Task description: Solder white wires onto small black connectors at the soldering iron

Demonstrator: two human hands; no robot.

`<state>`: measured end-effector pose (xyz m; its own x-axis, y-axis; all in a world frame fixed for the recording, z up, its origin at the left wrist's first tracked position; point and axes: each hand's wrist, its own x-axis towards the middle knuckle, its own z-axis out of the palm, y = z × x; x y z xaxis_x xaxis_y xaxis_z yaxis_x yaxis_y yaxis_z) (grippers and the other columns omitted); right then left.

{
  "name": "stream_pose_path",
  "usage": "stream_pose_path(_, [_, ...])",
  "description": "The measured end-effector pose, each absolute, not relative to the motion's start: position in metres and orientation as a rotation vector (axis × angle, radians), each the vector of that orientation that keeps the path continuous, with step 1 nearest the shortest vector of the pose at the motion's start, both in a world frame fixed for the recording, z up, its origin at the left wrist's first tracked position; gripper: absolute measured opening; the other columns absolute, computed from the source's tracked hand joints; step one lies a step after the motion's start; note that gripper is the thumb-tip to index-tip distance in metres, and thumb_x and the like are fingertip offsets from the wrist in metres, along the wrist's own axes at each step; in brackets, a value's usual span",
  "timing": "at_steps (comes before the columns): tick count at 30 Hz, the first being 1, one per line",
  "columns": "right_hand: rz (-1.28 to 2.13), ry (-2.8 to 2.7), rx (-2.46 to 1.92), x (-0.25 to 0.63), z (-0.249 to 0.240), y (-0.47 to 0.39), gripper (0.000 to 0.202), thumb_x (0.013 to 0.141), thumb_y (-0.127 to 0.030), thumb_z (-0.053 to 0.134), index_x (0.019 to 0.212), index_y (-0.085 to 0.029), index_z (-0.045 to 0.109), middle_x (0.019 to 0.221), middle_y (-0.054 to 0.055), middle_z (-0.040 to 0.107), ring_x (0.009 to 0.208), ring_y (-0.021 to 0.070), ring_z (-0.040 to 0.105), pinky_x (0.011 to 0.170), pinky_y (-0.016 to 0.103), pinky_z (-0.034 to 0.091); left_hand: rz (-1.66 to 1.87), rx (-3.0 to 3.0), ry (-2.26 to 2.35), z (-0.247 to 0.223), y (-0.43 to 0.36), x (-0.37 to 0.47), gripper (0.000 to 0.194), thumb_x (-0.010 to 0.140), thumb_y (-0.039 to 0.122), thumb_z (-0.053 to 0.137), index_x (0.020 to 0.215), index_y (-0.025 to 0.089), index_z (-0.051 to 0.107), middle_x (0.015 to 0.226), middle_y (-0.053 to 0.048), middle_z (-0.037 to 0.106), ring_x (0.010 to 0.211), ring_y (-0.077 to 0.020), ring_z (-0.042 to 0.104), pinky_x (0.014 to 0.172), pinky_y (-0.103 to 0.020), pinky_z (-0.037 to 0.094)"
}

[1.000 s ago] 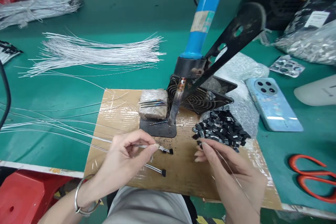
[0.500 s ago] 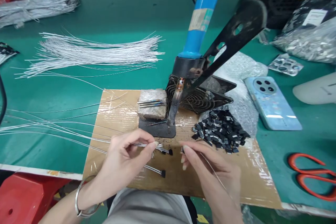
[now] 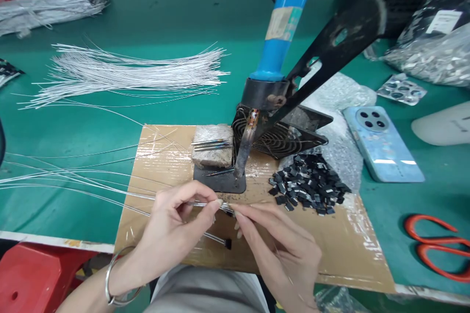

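Pinched between thumb and forefinger of the left hand (image 3: 181,222), several white wires (image 3: 147,196) trail leftward over the cardboard (image 3: 352,254) and onto the green table (image 3: 154,24), as the head camera shows. Right at their tips, the right hand (image 3: 281,244) has thumb and forefinger brought together, with a thin strand (image 3: 290,279) held in it and running back past the palm; whatever else its fingertips grasp is too hidden to tell. Just below the meeting fingers lies a wired piece with a black end (image 3: 227,243). A heap of loose black pieces (image 3: 312,183) sits to the right, partly on bubble wrap (image 3: 340,139). Beyond the hands, a blue-handled iron (image 3: 271,63) slants down, its tip above a dark pad (image 3: 218,183), beside a pale block (image 3: 211,156) bearing thin metal rods (image 3: 211,145).
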<state>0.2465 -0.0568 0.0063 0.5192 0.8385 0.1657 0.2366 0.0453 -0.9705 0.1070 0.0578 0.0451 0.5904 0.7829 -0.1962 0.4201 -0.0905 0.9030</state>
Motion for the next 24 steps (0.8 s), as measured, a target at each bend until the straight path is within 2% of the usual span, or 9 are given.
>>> stream_pose_path(15, [0.459, -1.115, -1.492, 0.2474, 0.0038, -0.0572, 0.039, 0.087, 0.001, 0.066, 0.113, -0.027, 0.074, 0.093, 0.001, 0.072, 0.076, 0.0136, 0.066, 0.068, 0.027, 0.056, 0.39, 1.681, 1.029, 0.0421, 0.0561, 0.1077, 0.012, 0.093, 0.022, 0.064, 0.083, 0.018, 0.07, 0.064, 0.004, 0.054, 0.054, -0.0095, 0.028, 0.047, -0.024, 0.021])
stream_pose_path(19, [0.532, -0.901, -1.555, 0.2463, 0.0063, -0.0575, 0.023, 0.09, -0.01, 0.067, 0.103, -0.026, 0.076, 0.082, 0.001, 0.07, 0.065, 0.0136, 0.064, 0.059, 0.026, 0.054, 0.381, 1.664, 1.047, 0.0419, 0.0557, 0.1072, 0.014, 0.092, 0.025, 0.065, 0.082, 0.018, 0.07, 0.063, 0.003, 0.053, 0.054, -0.0098, 0.03, 0.047, -0.024, 0.022])
stream_pose_path(24, [0.68, -0.585, -1.577, 0.2447, 0.0138, -0.0529, 0.008, 0.089, -0.026, 0.073, 0.09, -0.029, 0.08, 0.066, -0.003, 0.066, 0.053, 0.0109, 0.059, 0.053, 0.023, 0.05, 0.356, 1.657, 1.063, 0.0436, 0.0553, 0.106, 0.014, 0.092, 0.029, 0.065, 0.083, 0.018, 0.071, 0.056, 0.005, 0.04, 0.051, -0.0094, 0.023, 0.045, -0.024, 0.016])
